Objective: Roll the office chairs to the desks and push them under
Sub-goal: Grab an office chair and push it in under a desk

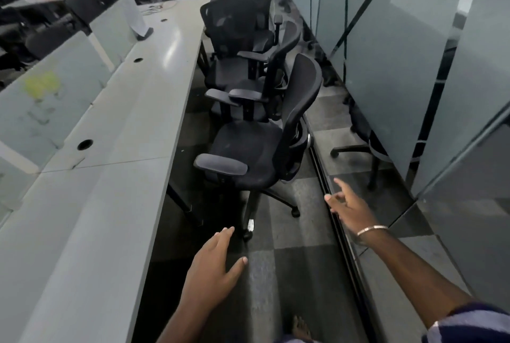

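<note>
A row of black mesh office chairs stands in the aisle beside a long white desk [132, 127]. The nearest chair [248, 146] faces the desk, with its seat just outside the desk edge and its back toward the glass wall. A second chair [256, 86] and a third chair [234, 28] stand behind it, close together. My left hand [212, 268] hovers open over the floor in front of the nearest chair, touching nothing. My right hand [347, 204] is open with fingers spread, to the right of that chair's base, near the glass wall.
Frosted glass partitions [400, 53] run along the right side, leaving a narrow aisle of dark checkered carpet [298, 282]. A chair base [358, 149] shows behind the glass. The desk has round cable holes [85, 144] and low divider screens [49, 100]. My bare foot [300, 329] is at the bottom.
</note>
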Action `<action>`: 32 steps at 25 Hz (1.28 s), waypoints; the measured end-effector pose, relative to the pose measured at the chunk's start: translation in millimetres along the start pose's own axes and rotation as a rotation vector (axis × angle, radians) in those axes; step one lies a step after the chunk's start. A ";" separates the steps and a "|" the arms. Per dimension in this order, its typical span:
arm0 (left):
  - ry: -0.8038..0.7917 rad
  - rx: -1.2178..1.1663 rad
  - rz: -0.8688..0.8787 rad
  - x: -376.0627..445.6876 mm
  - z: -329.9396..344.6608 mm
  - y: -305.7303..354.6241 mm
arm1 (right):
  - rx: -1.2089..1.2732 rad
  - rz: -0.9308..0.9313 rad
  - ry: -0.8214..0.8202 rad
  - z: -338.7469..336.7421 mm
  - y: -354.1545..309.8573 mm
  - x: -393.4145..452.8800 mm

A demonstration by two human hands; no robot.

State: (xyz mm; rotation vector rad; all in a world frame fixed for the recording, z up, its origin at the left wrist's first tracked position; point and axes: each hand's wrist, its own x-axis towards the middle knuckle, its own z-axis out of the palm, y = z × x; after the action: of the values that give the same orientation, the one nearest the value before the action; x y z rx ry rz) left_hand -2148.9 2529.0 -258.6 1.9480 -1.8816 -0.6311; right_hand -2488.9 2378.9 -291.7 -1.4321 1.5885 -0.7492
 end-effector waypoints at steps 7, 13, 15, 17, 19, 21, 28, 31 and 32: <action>-0.003 -0.032 -0.047 88.0 0.6 6.3 | 0.104 -0.009 0.054 -12.0 -68.2 150.2; -0.009 -0.055 -0.051 184.9 -15.2 -18.5 | 0.266 0.126 0.199 20.9 -106.1 284.8; -0.017 -0.071 -0.049 213.6 -26.4 -26.8 | 0.287 0.215 0.245 27.5 -113.2 319.7; -0.027 -0.070 -0.045 245.1 -37.4 -39.2 | 0.292 0.317 0.310 30.0 -118.1 350.0; -0.047 -0.066 -0.042 273.0 -45.4 -51.2 | 0.320 0.373 0.390 35.3 -117.4 363.8; -0.079 -0.074 -0.021 296.4 -48.1 -58.5 | 0.363 0.374 0.445 43.3 -117.3 361.0; -0.286 -0.114 0.111 351.5 -44.5 -38.1 | 0.497 0.312 0.382 81.1 -123.4 277.0; -0.350 -0.174 0.154 369.5 -47.2 -13.9 | 0.486 0.313 0.135 85.9 -125.8 230.6; -0.378 -0.175 0.165 373.1 -47.7 -5.2 | 0.349 0.276 0.028 75.4 -125.0 219.6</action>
State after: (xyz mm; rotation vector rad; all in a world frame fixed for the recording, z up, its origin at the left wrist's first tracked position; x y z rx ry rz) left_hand -2113.3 2154.7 -247.2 1.6293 -2.0930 -1.1343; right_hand -2360.1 2150.8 -261.2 -0.9347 1.5457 -0.8348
